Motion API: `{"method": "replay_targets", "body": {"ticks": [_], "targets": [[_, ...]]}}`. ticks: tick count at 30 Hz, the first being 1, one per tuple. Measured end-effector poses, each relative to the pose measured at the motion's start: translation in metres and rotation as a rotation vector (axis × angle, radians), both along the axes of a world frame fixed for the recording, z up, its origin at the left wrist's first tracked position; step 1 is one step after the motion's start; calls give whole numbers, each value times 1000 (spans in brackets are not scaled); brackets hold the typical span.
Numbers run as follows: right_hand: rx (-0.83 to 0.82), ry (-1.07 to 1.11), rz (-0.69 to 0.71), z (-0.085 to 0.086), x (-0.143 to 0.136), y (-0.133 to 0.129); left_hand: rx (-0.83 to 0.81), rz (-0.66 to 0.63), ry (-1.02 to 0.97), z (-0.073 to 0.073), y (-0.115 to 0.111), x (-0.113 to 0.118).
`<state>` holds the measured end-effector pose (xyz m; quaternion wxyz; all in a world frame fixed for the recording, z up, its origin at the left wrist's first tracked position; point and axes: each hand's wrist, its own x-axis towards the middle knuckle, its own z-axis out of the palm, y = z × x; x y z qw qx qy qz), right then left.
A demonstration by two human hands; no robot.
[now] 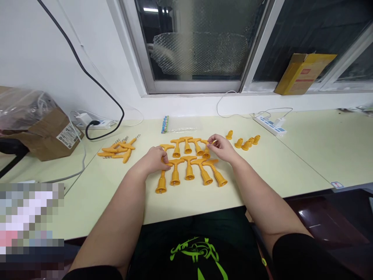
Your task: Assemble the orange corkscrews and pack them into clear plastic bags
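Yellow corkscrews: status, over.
Left hand at rows' left end, right hand at back row's right end. Yellow corkscrews in two rows. Screw handles left, caps right, both outside rows.

workroom or office, long pale table (294,155), sliding window (198,42), power strip (268,125), brown cardboard box (51,142)

Black short-sleeved shirt (157,249) with a lime-green print (196,253) (mostly curling lines) across the front

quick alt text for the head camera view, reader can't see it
A person's left hand and right hand are at opposite ends of two rows of yellow T-handled corkscrews on a pale table. Loose spiral-tipped handles lie to the left; small yellow caps sit to the right.
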<state>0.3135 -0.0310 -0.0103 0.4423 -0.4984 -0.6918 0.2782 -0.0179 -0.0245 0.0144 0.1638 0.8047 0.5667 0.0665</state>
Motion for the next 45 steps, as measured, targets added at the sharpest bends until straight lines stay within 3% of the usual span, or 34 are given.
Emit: {"method": "replay_targets", "body": {"ticks": [2,6,9,12,17,21,24,37,45], "targets": [[50,-42,-64,-1,5,3,12,-3,8,-2,2,0],[180,-202,-329,-7,23,14,42,13,-7,-5,4,-2],[178,-299,-489,-13,40,23,41,18,-54,-7,4,-4],[118,-371,-541,-19,52,31,87,64,-91,-8,7,-9],[-36,-430,-514,-29,51,43,310,466,-77,-15,26,-38],[-118,-463,-485,-34,47,49,277,690,-44,-29,43,-65],[-115,-488,-498,-36,48,49,213,773,-30,-37,50,-73],[38,-376,-446,-46,55,53,251,718,-23,-39,55,-62],[18,-320,-494,-48,54,51,242,638,-66,-42,57,-60]]}}
